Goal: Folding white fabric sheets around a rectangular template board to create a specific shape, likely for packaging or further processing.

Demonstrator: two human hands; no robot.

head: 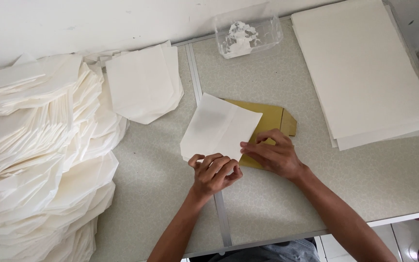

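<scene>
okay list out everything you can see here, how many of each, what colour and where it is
folded paper sheet: one, white, table centre, lying over the cardboard template, both hands at its near edge
cardboard template: one, yellow-brown, under the sheet, sticking out to its right
flat paper stack: one stack, cream-white, far right of the table
folded pieces pile: one big heap, count not tellable, white, left side
small folded stack: one, white, far edge left of centre
plastic tub: one, clear, with white paste inside, far edge by the wall
table: one, grey speckled with metal strips
left hand: one, curled, pinching the sheet's near edge
right hand: one, fingers flat on the sheet and template
</scene>
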